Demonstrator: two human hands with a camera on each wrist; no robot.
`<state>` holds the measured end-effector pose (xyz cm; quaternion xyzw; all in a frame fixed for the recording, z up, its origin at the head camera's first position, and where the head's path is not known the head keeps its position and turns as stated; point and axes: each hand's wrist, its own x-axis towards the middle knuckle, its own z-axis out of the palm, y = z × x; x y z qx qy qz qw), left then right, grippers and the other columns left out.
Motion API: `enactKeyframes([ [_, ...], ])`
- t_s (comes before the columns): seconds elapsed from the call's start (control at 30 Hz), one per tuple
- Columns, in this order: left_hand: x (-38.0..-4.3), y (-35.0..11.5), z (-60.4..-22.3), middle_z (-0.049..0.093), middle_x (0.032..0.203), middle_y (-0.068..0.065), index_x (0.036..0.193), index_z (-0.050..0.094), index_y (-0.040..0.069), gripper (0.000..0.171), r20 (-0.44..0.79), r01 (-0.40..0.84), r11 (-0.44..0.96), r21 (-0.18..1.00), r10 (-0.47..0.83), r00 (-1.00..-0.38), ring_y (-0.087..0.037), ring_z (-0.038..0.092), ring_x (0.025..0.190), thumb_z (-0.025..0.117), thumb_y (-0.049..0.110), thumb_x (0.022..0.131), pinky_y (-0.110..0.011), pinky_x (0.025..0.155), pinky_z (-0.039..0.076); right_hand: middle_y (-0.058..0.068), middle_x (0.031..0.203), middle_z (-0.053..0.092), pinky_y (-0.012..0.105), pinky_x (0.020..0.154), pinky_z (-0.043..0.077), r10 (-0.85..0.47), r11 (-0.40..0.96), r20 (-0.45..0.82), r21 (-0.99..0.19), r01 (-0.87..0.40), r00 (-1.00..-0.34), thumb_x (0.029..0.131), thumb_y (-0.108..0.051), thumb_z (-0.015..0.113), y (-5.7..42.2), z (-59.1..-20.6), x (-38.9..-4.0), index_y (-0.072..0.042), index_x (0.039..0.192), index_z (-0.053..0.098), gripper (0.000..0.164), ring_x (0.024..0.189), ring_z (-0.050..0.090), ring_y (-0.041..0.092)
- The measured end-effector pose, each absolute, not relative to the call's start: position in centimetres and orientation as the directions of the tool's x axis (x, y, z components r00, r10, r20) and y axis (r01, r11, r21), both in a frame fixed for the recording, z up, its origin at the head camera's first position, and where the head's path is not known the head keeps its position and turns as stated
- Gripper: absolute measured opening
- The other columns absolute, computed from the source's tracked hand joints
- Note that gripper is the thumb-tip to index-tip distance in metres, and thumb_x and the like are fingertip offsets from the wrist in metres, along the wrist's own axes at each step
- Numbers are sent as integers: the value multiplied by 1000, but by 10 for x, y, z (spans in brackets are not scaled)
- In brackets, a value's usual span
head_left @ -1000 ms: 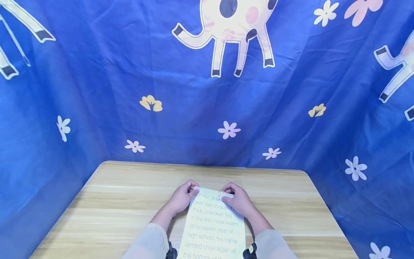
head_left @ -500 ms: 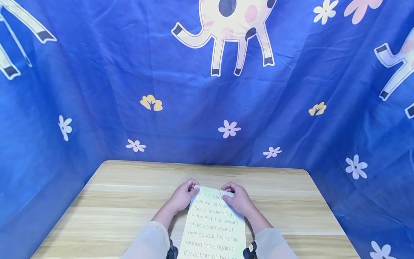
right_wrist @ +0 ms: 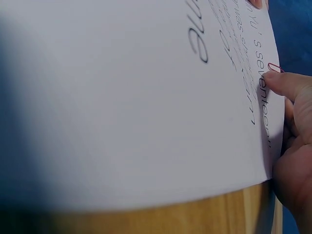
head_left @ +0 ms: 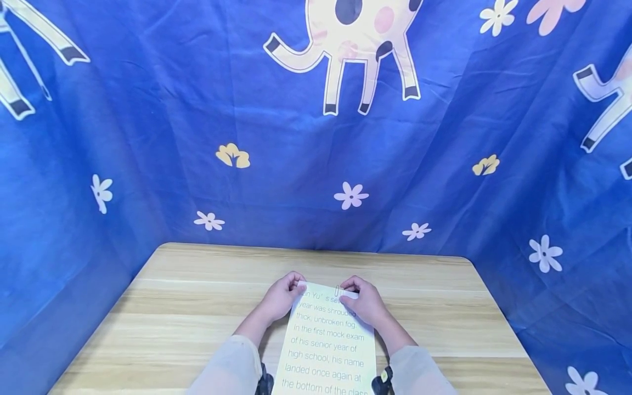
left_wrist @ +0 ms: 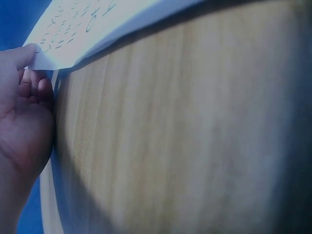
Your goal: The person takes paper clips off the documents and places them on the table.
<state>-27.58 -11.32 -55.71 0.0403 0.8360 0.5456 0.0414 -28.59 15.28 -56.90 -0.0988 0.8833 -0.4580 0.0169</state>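
Observation:
A white printed sheet of paper (head_left: 323,340) with large lines of English text is held up by both hands, its near end running out of the head view. My left hand (head_left: 281,299) pinches its top left corner, the thumb (left_wrist: 28,54) on the printed face. At the top right edge my right hand (head_left: 366,303) pinches the paper, its thumb (right_wrist: 280,82) on the print and its other fingers behind. Right beside that thumb tip, a small reddish wire paper clip (head_left: 337,291) sits on the top edge, partly covered by the hand.
Beneath the paper lies a light wood-grain table (head_left: 163,329) with rounded far corners. A blue curtain (head_left: 286,181) printed with flowers and spotted animals surrounds it at the back and both sides. Dark wrist straps (head_left: 382,382) show at the cuffs.
The head view has shifted very slightly, with the scene a little higher in it. Both hands keep the same hold on the paper, and the clip stays at its edge.

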Motion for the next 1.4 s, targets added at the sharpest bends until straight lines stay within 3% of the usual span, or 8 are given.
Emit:
enactKeyframes([
  [0.27,-276,-113,-555,66,99,0,114,68,13,7,-23,25,399,917,116,-993,-15,60,90,65,15,108,-33,90,49,-8,99,74,44,103,53,-150,566,59,-813,-135,-987,94,-18,85,151,-568,-287,-20,115,75,23,97,67,12],
  [0.7,-274,-115,-557,66,100,0,113,68,13,8,13,63,432,900,117,-993,-14,60,91,66,19,108,-31,88,51,-8,96,78,44,107,53,-114,515,51,-851,-103,-992,93,-18,85,151,-568,-287,-19,117,77,25,97,69,10],
  [1.03,-273,-114,-558,64,97,0,112,67,13,6,2,56,421,905,126,-992,-15,59,87,66,18,108,-28,81,50,-2,102,81,24,91,56,-101,420,8,-906,-50,-995,94,-17,85,157,-566,-287,-9,124,77,32,97,71,12],
  [1.4,-272,-115,-557,64,98,0,113,68,14,7,10,57,430,901,111,-994,-15,58,88,65,19,109,-28,83,49,6,103,81,19,83,59,-78,442,92,-889,-118,-993,92,-9,84,180,-556,-281,-1,122,78,31,93,73,11],
])
